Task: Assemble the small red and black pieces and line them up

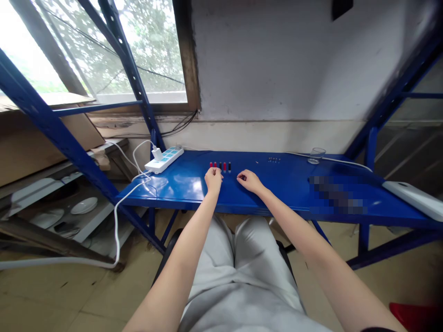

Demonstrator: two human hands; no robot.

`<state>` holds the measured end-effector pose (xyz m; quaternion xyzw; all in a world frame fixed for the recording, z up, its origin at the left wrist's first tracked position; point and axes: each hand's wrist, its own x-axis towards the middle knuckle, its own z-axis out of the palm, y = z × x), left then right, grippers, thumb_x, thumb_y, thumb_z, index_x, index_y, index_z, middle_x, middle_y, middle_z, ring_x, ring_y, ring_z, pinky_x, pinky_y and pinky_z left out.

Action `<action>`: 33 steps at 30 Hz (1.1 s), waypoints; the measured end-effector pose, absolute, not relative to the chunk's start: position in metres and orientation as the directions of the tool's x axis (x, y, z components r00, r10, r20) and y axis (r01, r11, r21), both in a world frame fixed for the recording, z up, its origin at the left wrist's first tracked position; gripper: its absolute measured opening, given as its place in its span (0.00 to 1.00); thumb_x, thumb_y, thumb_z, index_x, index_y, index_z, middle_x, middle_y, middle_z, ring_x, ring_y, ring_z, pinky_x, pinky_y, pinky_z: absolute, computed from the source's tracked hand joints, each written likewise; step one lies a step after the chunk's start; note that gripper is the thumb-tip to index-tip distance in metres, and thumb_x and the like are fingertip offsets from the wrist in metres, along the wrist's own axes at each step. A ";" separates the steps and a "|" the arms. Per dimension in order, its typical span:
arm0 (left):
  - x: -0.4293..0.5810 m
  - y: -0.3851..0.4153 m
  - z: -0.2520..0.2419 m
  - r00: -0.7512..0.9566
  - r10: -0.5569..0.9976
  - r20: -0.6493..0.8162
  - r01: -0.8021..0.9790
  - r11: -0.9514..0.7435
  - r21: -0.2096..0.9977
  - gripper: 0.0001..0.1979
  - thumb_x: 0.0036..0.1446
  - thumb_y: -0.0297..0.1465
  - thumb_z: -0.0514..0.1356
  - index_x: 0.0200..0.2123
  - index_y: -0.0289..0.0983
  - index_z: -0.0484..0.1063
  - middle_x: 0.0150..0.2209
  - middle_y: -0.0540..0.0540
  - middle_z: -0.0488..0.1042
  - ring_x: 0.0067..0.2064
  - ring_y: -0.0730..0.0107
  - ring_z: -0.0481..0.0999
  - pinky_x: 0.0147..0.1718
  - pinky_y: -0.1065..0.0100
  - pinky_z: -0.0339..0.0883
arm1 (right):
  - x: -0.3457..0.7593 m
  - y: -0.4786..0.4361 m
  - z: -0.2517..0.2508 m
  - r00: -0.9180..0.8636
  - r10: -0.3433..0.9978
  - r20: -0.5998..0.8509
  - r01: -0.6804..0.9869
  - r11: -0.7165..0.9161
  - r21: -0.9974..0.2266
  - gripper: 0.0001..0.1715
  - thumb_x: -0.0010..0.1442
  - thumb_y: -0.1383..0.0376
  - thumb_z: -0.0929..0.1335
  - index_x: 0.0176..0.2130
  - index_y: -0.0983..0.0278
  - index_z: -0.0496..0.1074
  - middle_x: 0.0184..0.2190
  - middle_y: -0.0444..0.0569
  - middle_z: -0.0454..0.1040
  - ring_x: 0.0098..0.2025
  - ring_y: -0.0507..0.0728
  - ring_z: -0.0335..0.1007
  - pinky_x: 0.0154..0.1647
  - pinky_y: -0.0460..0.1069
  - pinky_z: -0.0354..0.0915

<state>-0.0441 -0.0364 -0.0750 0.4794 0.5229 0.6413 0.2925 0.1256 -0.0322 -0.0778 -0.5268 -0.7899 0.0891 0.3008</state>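
Note:
Both my hands rest on a blue metal shelf (277, 184) in front of me. My left hand (213, 178) has its fingers curled, right against a row of small red and black upright parts (220, 166). My right hand (249, 180) lies a little to the right with its fingers curled in, thumb and fingertips close together; whether it holds anything I cannot make out. A cluster of tiny dark pieces (273, 160) lies farther back on the shelf.
A white power strip (164, 159) with a plug and white cable sits at the shelf's left end. A small clear glass (316, 155) stands at the back right. A white flat object (413, 198) lies at the right edge. Blue rack posts flank the shelf; dishes sit lower left.

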 end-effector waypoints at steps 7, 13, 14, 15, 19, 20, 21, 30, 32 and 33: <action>-0.044 -0.039 -0.074 -0.380 0.869 0.317 0.113 -0.297 0.948 0.07 0.50 0.32 0.52 0.24 0.37 0.66 0.16 0.53 0.66 0.16 0.78 0.63 0.19 0.75 0.58 | 0.106 -0.003 -0.074 -0.080 0.950 0.302 0.857 0.220 -0.467 0.15 0.52 0.57 0.66 0.37 0.64 0.72 0.39 0.51 0.72 0.41 0.57 0.65 0.40 0.49 0.59; -0.044 -0.041 -0.073 -0.358 0.877 0.321 0.117 -0.299 0.947 0.07 0.51 0.32 0.52 0.24 0.37 0.65 0.16 0.54 0.65 0.16 0.78 0.63 0.20 0.75 0.58 | 0.088 0.010 -0.073 0.005 0.964 0.266 0.879 0.123 -0.461 0.14 0.49 0.56 0.68 0.35 0.62 0.73 0.41 0.51 0.72 0.45 0.59 0.65 0.42 0.51 0.58; -0.044 -0.041 -0.073 -0.355 0.876 0.326 0.122 -0.302 0.946 0.07 0.51 0.32 0.52 0.24 0.37 0.65 0.16 0.54 0.65 0.16 0.78 0.63 0.20 0.75 0.58 | 0.086 0.011 -0.073 0.021 0.965 0.261 0.878 0.107 -0.466 0.14 0.49 0.56 0.68 0.34 0.62 0.73 0.41 0.51 0.72 0.46 0.59 0.65 0.43 0.51 0.57; -0.044 -0.041 -0.074 -0.354 0.876 0.328 0.126 -0.303 0.945 0.07 0.51 0.33 0.52 0.24 0.37 0.65 0.16 0.54 0.65 0.16 0.78 0.63 0.21 0.75 0.58 | 0.084 0.012 -0.073 0.034 0.966 0.256 0.878 0.093 -0.470 0.14 0.49 0.56 0.68 0.34 0.62 0.73 0.42 0.50 0.72 0.46 0.60 0.64 0.43 0.52 0.57; -0.044 -0.041 -0.074 -0.353 0.877 0.327 0.134 -0.299 0.945 0.08 0.52 0.33 0.52 0.24 0.37 0.65 0.16 0.54 0.65 0.17 0.78 0.63 0.21 0.74 0.59 | 0.080 0.015 -0.074 0.048 0.969 0.243 0.881 0.074 -0.468 0.16 0.50 0.55 0.67 0.36 0.61 0.73 0.44 0.50 0.71 0.48 0.62 0.63 0.45 0.54 0.56; -0.044 -0.041 -0.074 -0.353 0.877 0.324 0.133 -0.296 0.946 0.08 0.52 0.33 0.52 0.24 0.37 0.65 0.16 0.54 0.65 0.17 0.78 0.63 0.21 0.74 0.59 | 0.080 0.015 -0.075 0.045 0.969 0.243 0.882 0.075 -0.465 0.16 0.50 0.55 0.67 0.36 0.61 0.73 0.44 0.50 0.71 0.48 0.62 0.62 0.45 0.55 0.56; -0.044 -0.041 -0.074 -0.355 0.878 0.322 0.133 -0.293 0.947 0.08 0.52 0.33 0.52 0.24 0.37 0.65 0.16 0.54 0.65 0.17 0.78 0.63 0.21 0.74 0.59 | 0.080 0.016 -0.076 0.045 0.969 0.244 0.884 0.076 -0.461 0.16 0.50 0.55 0.66 0.37 0.61 0.73 0.44 0.51 0.70 0.48 0.62 0.62 0.44 0.55 0.56; -0.044 -0.040 -0.074 -0.349 0.879 0.324 0.123 -0.300 0.946 0.08 0.52 0.33 0.52 0.25 0.36 0.65 0.16 0.54 0.65 0.16 0.78 0.63 0.20 0.75 0.58 | 0.079 0.021 -0.078 0.026 0.967 0.253 0.882 0.097 -0.461 0.15 0.51 0.56 0.67 0.37 0.61 0.73 0.43 0.51 0.71 0.47 0.61 0.63 0.43 0.55 0.55; -0.044 -0.041 -0.073 -0.341 0.883 0.323 0.120 -0.300 0.946 0.08 0.52 0.33 0.52 0.25 0.36 0.65 0.16 0.54 0.65 0.16 0.79 0.63 0.19 0.75 0.58 | 0.079 0.021 -0.078 0.021 0.967 0.256 0.883 0.102 -0.458 0.14 0.51 0.56 0.67 0.36 0.61 0.73 0.42 0.50 0.71 0.47 0.61 0.63 0.43 0.54 0.55; -0.044 -0.041 -0.073 -0.336 0.884 0.324 0.119 -0.301 0.946 0.08 0.52 0.33 0.52 0.25 0.36 0.65 0.16 0.54 0.65 0.16 0.79 0.63 0.19 0.75 0.58 | 0.078 0.021 -0.078 0.019 0.966 0.259 0.884 0.105 -0.456 0.13 0.51 0.57 0.67 0.36 0.61 0.73 0.42 0.50 0.71 0.47 0.61 0.63 0.43 0.54 0.55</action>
